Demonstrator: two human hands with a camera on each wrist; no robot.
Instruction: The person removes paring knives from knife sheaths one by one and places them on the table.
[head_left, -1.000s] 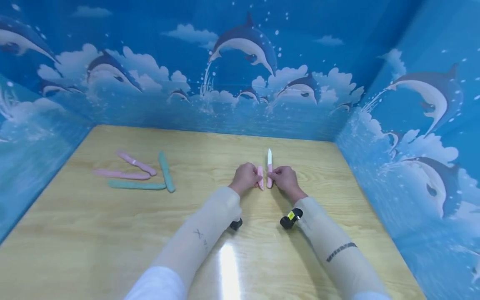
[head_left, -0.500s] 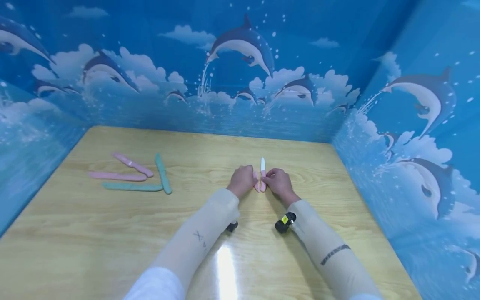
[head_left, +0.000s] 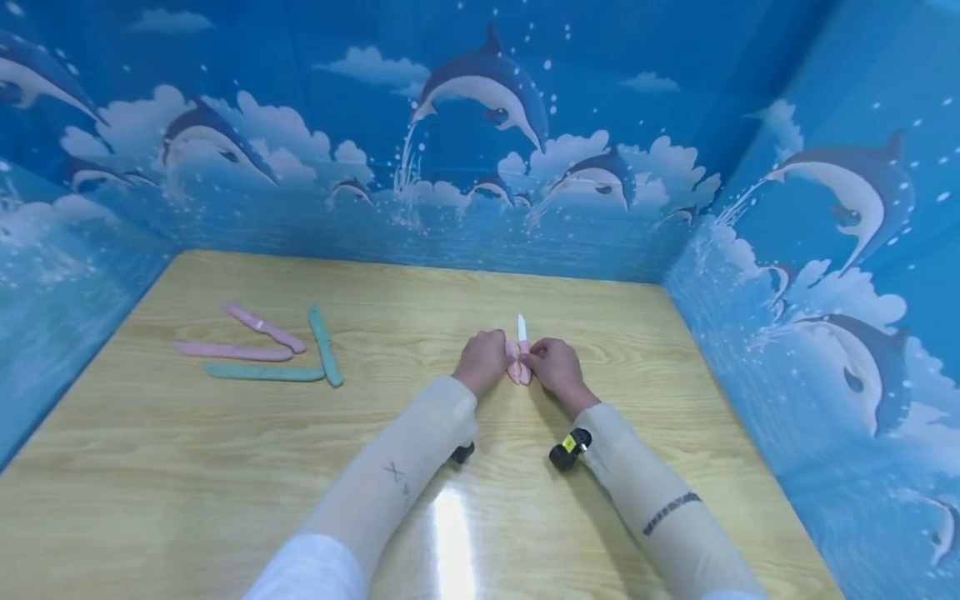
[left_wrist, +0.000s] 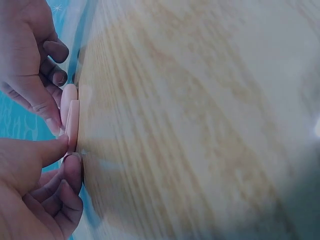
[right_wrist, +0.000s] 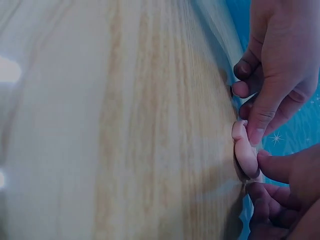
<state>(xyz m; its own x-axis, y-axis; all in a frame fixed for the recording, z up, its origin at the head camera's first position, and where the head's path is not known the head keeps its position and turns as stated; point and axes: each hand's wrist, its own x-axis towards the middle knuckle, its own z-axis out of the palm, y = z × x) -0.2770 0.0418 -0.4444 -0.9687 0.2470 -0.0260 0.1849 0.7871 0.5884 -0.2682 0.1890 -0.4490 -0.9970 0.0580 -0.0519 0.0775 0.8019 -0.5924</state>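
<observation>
**A:** Where do things stand, left to right?

**B:** Far left on the pale wooden surface (head_left: 225,467) lie two pink sheathed knives (head_left: 247,340) and two teal ones (head_left: 300,367), untouched. In the middle, the left hand (head_left: 483,360) pinches a small pink plastic sheath (head_left: 512,365), its grip narrow around it. Just right, the right hand (head_left: 553,364) grips the pink handle of a white-bladed knife (head_left: 522,337), the blade pointing to the far side.

**A:** So how should the sheathing go?

**B:** I judge it wants the blade tip lined up squarely with the sheath's mouth, which I cannot see from here. Keep the left fingertips (left_wrist: 60,145) on the sheath's sides, clear of the opening, and slide slowly rather than push.
</observation>
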